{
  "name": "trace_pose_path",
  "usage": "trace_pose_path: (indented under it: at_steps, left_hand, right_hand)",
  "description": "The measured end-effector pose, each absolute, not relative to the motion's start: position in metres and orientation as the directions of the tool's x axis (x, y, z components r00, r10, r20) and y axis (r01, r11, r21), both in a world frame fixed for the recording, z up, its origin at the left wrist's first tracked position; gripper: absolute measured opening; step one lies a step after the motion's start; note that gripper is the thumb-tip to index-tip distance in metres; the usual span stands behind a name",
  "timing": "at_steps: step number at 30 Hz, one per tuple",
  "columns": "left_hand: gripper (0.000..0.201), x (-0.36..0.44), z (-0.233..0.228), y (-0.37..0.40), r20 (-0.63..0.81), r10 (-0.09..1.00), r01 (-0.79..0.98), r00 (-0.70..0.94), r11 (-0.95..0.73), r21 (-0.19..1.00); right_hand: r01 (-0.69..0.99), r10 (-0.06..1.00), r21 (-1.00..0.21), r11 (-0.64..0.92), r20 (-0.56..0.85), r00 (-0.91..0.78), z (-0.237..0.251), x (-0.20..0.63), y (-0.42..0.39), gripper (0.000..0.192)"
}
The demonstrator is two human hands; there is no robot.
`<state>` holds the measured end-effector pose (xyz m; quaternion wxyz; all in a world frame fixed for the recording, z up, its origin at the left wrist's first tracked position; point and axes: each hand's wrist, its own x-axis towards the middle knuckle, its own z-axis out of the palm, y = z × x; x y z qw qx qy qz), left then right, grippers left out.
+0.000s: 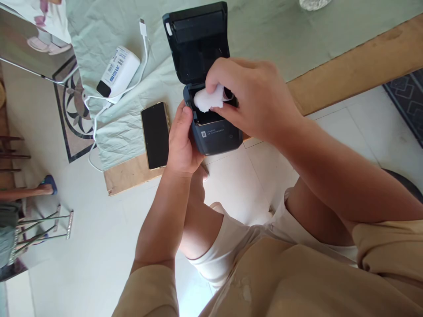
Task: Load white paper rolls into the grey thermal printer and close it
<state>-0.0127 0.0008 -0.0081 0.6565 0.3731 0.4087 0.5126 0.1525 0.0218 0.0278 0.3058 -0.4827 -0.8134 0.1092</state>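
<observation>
A dark, box-shaped portable label printer (216, 140) is held at the table's edge, its hinged lid (201, 46) raised and tipped back. My left hand (181, 143) is wrapped round the printer's left side, with the thumb along the upper rim. Above the open compartment, my right hand (256, 94) pinches a white paper roll (204, 100) between thumb and fingers. The roll lies partly inside the compartment, and its loose paper edge looks uneven. My fingers cover the roll's right part, so I cannot tell how deep it sits.
Left of the printer lies a black-screened phone (155, 135). Farther left are a white charger-like block (119, 72) and a white cable (143, 53) on the green tablecloth (264, 33). A clear glass object (313, 3) stands at the top. Another person's foot (49, 185) and a metal-legged stool (42, 226) show at left.
</observation>
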Motion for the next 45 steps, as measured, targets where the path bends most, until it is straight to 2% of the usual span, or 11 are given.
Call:
trace_pose_path:
  at_steps: [4, 8, 15, 22, 27, 32, 37, 42, 45]
  left_hand:
    - [0.034, -0.013, -0.008, 0.001, -0.151, 0.977, -0.383, 0.147, 0.197, 0.902]
    - [0.030, -0.012, -0.007, 0.000, -0.152, 0.976, -0.407, 0.154, 0.202, 0.891]
    - [0.030, -0.013, -0.010, 0.000, -0.157, 0.975, -0.439, 0.155, 0.210, 0.874]
    - [0.022, -0.015, -0.011, 0.001, -0.095, 0.972, -0.467, 0.217, 0.189, 0.864]
    - [0.020, -0.013, -0.007, -0.001, -0.105, 0.970, -0.467, 0.217, 0.198, 0.862]
    - [0.020, -0.012, -0.005, 0.001, -0.112, 0.973, -0.403, 0.200, 0.186, 0.896]
    - [0.021, -0.011, -0.005, 0.001, -0.070, 0.979, -0.411, 0.194, 0.145, 0.900]
    - [0.020, -0.013, -0.007, -0.001, -0.065, 0.981, -0.389, 0.180, 0.132, 0.912]
    - [0.018, -0.015, -0.007, -0.003, -0.089, 0.978, -0.349, 0.191, 0.152, 0.925]
  right_hand:
    - [0.593, 0.810, -0.563, 0.576, 0.490, -0.321, 0.027, 0.155, 0.022, 0.014]
    - [0.540, 0.785, -0.578, 0.611, 0.528, -0.323, 0.027, 0.155, 0.023, 0.012]
    - [0.664, 0.834, -0.509, 0.548, 0.391, -0.389, 0.024, 0.150, 0.025, 0.009]
    - [0.724, 0.861, -0.486, 0.490, 0.397, -0.317, 0.034, 0.152, 0.021, 0.034]
    - [0.764, 0.878, -0.449, 0.462, 0.350, -0.325, 0.028, 0.152, 0.024, 0.036]
    - [0.785, 0.882, -0.446, 0.431, 0.392, -0.262, 0.033, 0.153, 0.021, 0.035]
    - [0.701, 0.763, -0.385, 0.600, 0.541, -0.355, 0.041, 0.157, 0.003, 0.030]
    - [0.650, 0.630, -0.210, 0.731, 0.574, -0.523, 0.023, 0.157, -0.008, 0.025]
    - [0.632, 0.607, -0.187, 0.752, 0.568, -0.555, 0.018, 0.159, -0.009, 0.022]
